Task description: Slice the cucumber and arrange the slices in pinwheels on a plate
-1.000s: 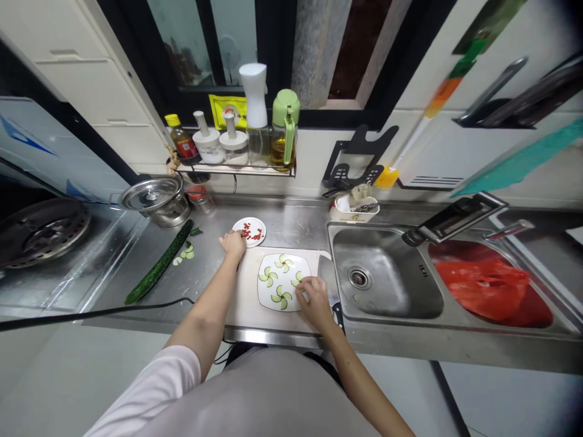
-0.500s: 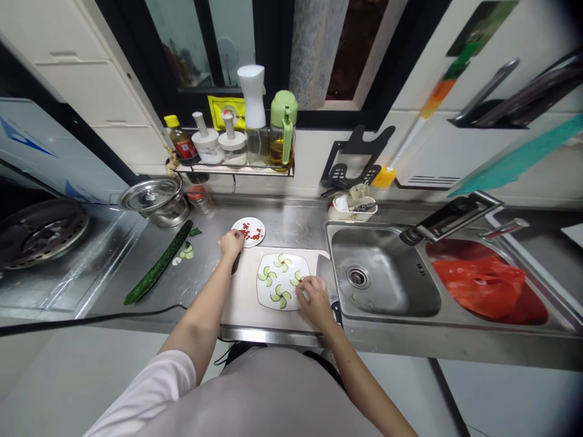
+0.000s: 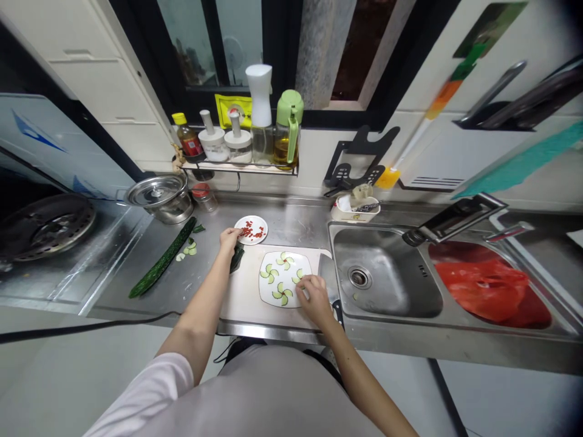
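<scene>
My left hand [image 3: 229,239] is at the left rim of a small white plate [image 3: 261,242], its fingers pinched together beside the red bits [image 3: 248,230] lying on it. What is between those fingertips, if anything, is too small to make out. My right hand [image 3: 315,297] rests over the right edge of a larger square white plate [image 3: 270,297], fingers curled and closed by a group of cucumber slices [image 3: 298,277]. Whether it grips anything is hidden. Several pinwheels of cucumber slices, such as one pinwheel [image 3: 282,294], have red centres. Dark green peel [image 3: 237,257] lies beside my left wrist.
Under the square plate is a cutting board [image 3: 241,303]; a knife [image 3: 337,311] lies at its right edge. A whole cucumber [image 3: 164,256] and loose slices [image 3: 190,248] are on the left. The sink [image 3: 387,267] is to the right, and a lidded pot [image 3: 164,197] stands behind.
My left hand's fingers have reached slightly farther over the small plate's rim. More of the dark green peel shows beside the wrist. My right hand has hardly moved; the view has shifted slightly.
</scene>
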Motion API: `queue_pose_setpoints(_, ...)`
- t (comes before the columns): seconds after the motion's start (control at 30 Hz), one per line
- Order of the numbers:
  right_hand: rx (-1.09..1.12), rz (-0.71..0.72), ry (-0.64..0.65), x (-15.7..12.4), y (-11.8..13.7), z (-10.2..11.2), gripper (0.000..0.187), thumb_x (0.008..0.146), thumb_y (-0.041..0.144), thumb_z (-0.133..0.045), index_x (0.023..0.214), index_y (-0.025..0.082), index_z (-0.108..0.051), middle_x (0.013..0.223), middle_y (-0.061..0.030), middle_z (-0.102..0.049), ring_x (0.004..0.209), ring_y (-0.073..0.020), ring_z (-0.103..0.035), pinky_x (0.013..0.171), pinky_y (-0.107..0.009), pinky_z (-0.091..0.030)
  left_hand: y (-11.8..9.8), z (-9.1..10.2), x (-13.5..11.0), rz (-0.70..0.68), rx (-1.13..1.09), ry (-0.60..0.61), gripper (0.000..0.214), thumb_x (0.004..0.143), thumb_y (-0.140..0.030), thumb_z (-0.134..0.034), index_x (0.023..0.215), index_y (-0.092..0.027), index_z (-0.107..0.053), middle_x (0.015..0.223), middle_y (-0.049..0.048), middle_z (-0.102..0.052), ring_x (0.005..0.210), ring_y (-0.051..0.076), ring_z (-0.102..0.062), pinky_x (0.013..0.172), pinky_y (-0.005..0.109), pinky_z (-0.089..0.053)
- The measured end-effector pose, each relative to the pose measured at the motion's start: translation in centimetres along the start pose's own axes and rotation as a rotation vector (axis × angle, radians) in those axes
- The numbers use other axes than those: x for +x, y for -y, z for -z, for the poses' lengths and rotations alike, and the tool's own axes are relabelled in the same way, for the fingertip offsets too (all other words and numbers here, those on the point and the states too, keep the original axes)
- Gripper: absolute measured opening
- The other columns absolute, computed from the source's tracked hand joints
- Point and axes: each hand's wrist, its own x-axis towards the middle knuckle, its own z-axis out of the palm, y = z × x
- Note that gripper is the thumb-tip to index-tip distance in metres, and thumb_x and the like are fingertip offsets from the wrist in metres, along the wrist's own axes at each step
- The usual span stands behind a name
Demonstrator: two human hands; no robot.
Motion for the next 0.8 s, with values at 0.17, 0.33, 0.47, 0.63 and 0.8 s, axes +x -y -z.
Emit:
queue_pose_setpoints(0.17,-0.009,0.021,-0.004,-0.2,0.1,-0.1,0.021,0.091,0.027,-0.047,0.082,0.021,-0.065,0.096,-0.0081,-0.060,0.100,-0.0238,-0.048,0.092,-0.039,-0.040,-0.3,0.2,-1.4,0.009,-0.050,0.029,0.023,0.054,-0.029,-0.072,0.070,-0.015,-0.063,0.056,-0.0026,-0.058,0.046,0.005,-0.042,0.044,0.017,-0.026)
queue_pose_setpoints(0.33,0.001,0.022,-0.013,0.2,0.3,0.1,0.020,0.090,0.027,-0.048,0.083,0.021,-0.066,0.097,-0.0083,-0.060,0.101,-0.0238,-0.049,0.092,-0.039,-0.040,-1.5,-0.3,-3.9,-0.024,-0.184,0.134,0.031,0.052,-0.026,-0.078,0.080,-0.014,-0.070,0.072,0.0038,-0.069,0.054,0.007,-0.051,0.047,0.017,-0.031)
queue_pose_setpoints(0.47,0.016,0.036,-0.029,1.2,0.9,0.6,0.019,0.090,0.027,-0.050,0.084,0.021,-0.066,0.099,-0.0083,-0.060,0.103,-0.0242,-0.048,0.093,-0.039,-0.040,-2.5,-0.3,-6.3,0.002,-0.264,0.239,0.035,0.050,-0.027,-0.083,0.079,-0.013,-0.071,0.075,0.0046,-0.070,0.055,0.006,-0.051,0.048,0.017,-0.031)
queue_pose_setpoints(0.63,0.063,0.088,-0.079,3.2,2.7,1.4,0.017,0.088,0.027,-0.052,0.087,0.022,-0.068,0.098,-0.0084,-0.061,0.104,-0.0248,-0.048,0.094,-0.040,-0.040,-3.0,-0.2,-10.1,0.068,-0.347,0.390,0.041,0.053,-0.036,-0.086,0.084,-0.014,-0.069,0.074,0.0029,-0.068,0.051,0.003,-0.044,0.044,0.017,-0.028)
queue_pose_setpoints(0.8,0.088,0.177,-0.117,5.4,5.5,2.7,0.016,0.090,0.028,-0.053,0.090,0.022,-0.068,0.099,-0.0077,-0.061,0.105,-0.0244,-0.049,0.096,-0.041,-0.039,-3.3,0.0,-14.1,0.100,-0.410,0.519,0.041,0.055,-0.039,-0.087,0.081,-0.014,-0.067,0.073,0.0011,-0.064,0.052,0.003,-0.044,0.043,0.015,-0.028)
